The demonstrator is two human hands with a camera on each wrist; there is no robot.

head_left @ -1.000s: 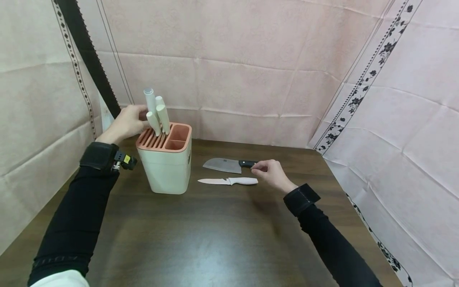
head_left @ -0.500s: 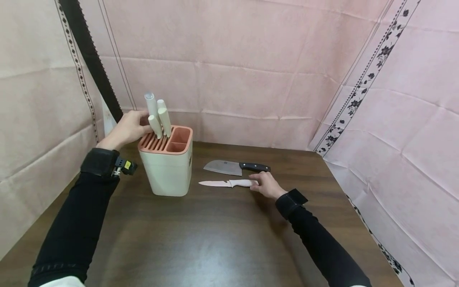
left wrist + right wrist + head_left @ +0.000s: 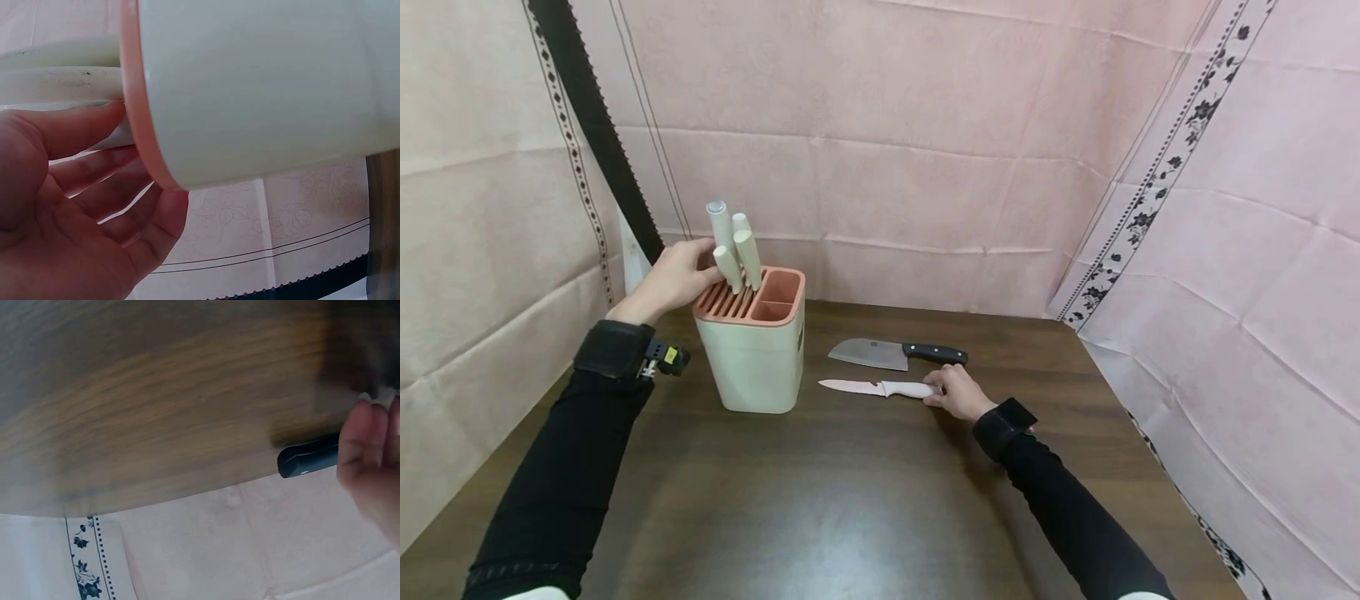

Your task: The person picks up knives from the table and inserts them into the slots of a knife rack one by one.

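While left hand (image 3: 673,275) steadies knife block (image 3: 752,358), right hand (image 3: 957,393) grips white knife (image 3: 880,387).

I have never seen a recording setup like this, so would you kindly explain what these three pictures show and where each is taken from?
No machine here: a person works with two bare hands, wearing three cameras. The wide picture comes from the head, looking down at a dark wooden table. The other two come from the wrists, very close up.

On the table stands a cream knife block with a pink top and pale handles sticking up. Beside it lie a black-handled cleaver and a white knife.

The left hand rests against the block's rim. The right hand touches the white knife's handle; whether it grips it, I cannot tell. The right wrist view shows the cleaver's black handle tip.
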